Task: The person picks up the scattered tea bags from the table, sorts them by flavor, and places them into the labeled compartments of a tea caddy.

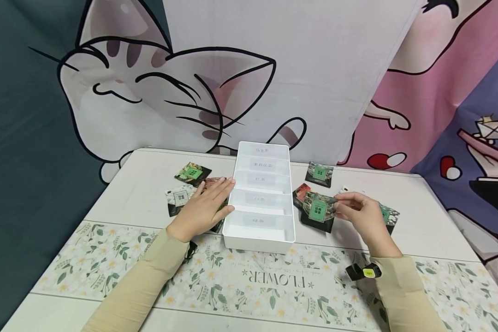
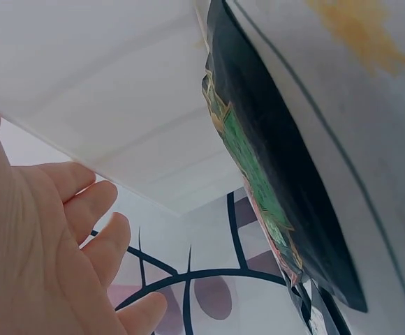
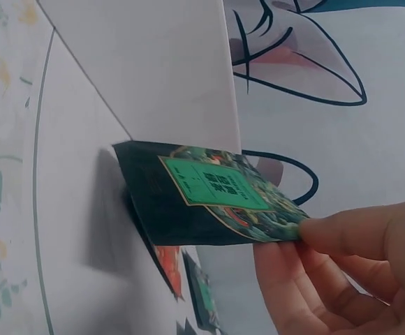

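Between thumb and fingers, my right hand (image 1: 363,219) pinches the edge of a tea sachet (image 1: 318,211) with a green label, dark at one end. In the right wrist view the sachet (image 3: 202,199) is lifted off the table, beside the box wall. A white divided box (image 1: 259,244) stands in the middle, its several compartments labelled in Chinese characters. My left hand (image 1: 205,207) lies along the box's left side with fingers extended, fingertips at its rim. Below that hand, in the left wrist view, lies a green and black sachet (image 2: 258,167).
Left of the box lie more sachets, among them a green one (image 1: 192,172) and a white-labelled one (image 1: 179,198). On the right are a red sachet (image 1: 302,191), a green-labelled sachet (image 1: 319,174) and another sachet (image 1: 390,216) partly behind the right hand. A cartoon curtain (image 1: 323,55) hangs behind the table.
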Available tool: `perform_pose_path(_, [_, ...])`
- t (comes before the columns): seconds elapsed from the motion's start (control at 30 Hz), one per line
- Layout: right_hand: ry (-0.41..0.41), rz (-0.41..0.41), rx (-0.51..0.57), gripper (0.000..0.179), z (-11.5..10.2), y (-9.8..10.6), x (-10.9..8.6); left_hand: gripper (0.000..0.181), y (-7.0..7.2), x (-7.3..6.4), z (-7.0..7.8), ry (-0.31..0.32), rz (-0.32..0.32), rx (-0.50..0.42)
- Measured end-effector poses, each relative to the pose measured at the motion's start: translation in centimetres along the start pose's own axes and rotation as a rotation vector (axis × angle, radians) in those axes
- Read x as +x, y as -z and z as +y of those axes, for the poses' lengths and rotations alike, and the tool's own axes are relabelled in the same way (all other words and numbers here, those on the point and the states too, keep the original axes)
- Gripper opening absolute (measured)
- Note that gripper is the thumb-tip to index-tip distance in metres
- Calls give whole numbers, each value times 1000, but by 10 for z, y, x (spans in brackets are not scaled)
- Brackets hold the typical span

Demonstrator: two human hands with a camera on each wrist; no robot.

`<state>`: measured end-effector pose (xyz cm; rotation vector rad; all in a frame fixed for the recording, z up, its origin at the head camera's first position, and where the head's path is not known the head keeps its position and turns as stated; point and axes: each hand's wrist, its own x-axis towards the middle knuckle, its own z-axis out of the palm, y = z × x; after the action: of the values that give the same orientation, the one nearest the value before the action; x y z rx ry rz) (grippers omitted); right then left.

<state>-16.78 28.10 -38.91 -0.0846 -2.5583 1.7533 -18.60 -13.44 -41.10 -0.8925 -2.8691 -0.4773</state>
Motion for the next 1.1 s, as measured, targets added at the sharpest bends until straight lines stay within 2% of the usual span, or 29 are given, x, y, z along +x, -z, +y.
perform_pose_path(0.23, [34,54,49,28,-7,-3,-2,73,0,0,1,-1,4,3])
perform_pose_path(0.53, [44,74,182,21,-13,-4,-5,73,0,0,0,0,4,-3])
perform_pose_path(0.8, [63,128,208,23,-24,-6,-5,76,-1,-1,0,-17,22,-7])
perform_pose_path(1.1, [149,189,343,16,-38,-12,-2,74,0,-1,1,-21,23,3])
